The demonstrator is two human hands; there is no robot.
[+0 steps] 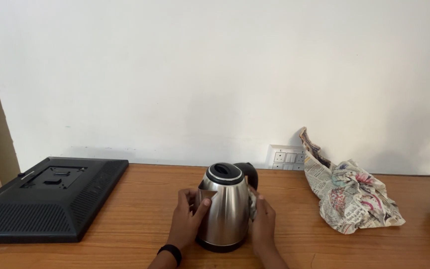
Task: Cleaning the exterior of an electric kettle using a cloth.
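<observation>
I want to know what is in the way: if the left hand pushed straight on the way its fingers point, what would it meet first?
The left hand already touches the kettle, fingers on its steel side under the spout, pointing up and right. Going on, it would only press into the kettle body; the right hand lies on the far side.

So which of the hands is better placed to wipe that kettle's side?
Probably the right hand: it presses a small wad of paper against the steel kettle. The left hand is bare and braces the spout side, so it looks better suited to steadying.
</observation>
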